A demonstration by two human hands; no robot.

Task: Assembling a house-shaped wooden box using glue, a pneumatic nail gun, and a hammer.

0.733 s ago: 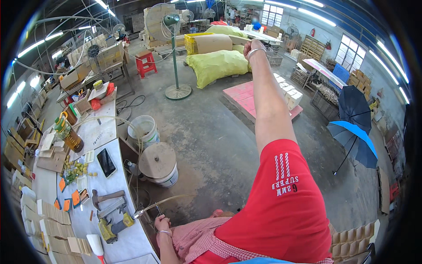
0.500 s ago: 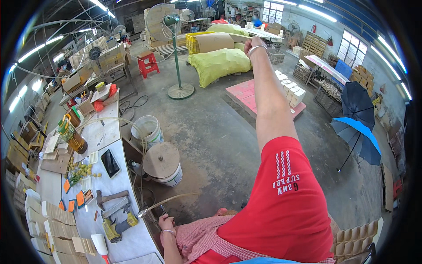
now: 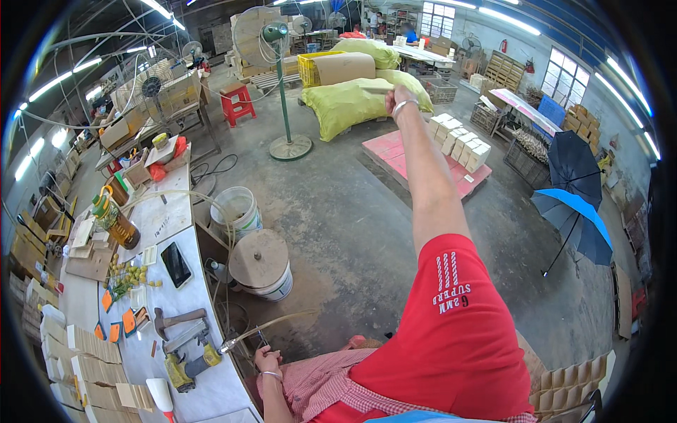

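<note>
My right arm reaches far out in front, and my right hand [image 3: 402, 101] is closed on a pale flat piece [image 3: 376, 85], which shows against a yellow-green sack [image 3: 345, 109]. The exact kind of piece cannot be made out. By the bench edge at lower left, my left hand [image 3: 268, 359] is closed around a small dark metal piece [image 3: 263, 340], mostly hidden by the fingers. Close to it on the bench lies a yellow-and-black nail gun [image 3: 185, 368] with an air hose [image 3: 278, 325] attached. A hammer [image 3: 178, 320] rests just beyond the nail gun.
The white-topped bench [image 3: 211, 391] holds a phone [image 3: 175, 264], a bottle [image 3: 113, 218] and stacked wooden pieces [image 3: 99, 366]. Buckets [image 3: 261, 261] stand beside it. A fan [image 3: 290, 146], a pink pallet [image 3: 391, 155] with white blocks [image 3: 465, 146] and umbrellas [image 3: 575, 218] occupy the floor.
My right hand has come down and slightly left with the pale piece, from above the sack to in front of it. My left hand has barely moved.
</note>
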